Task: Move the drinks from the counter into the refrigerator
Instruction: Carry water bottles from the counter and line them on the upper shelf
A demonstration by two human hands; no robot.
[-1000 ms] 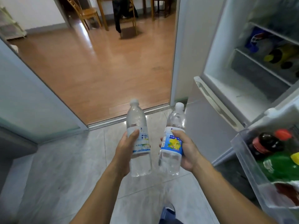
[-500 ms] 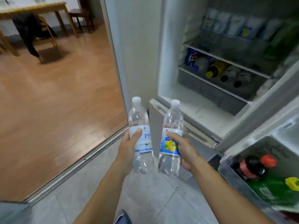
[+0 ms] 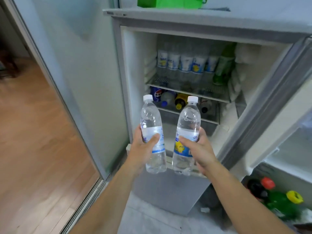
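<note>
Drinks: two clear water bottles are held upright side by side before the open refrigerator (image 3: 135, 68) | left bottle (image 3: 152, 135) is clasped at its label by the left hand (image 3: 143, 149) | right bottle (image 3: 185, 137), at 3 o'clock of it, is clasped by the right hand (image 3: 199, 149) | stocked shelves (image 3: 185, 94) are seen at 12 o'clock | door bin bottles (image 3: 278, 198) are seen at 4 o'clock.

You can make out little real lettering. Just beyond your left grip (image 3: 143, 147), a blue can (image 3: 156, 94) on the fridge's lower shelf shows the round Pepsi logo. The blue print on the two bottle labels (image 3: 154, 137) (image 3: 183, 146) in your grips, and the small badge on the fridge's top edge (image 3: 116, 13), are too blurred to read.
</note>
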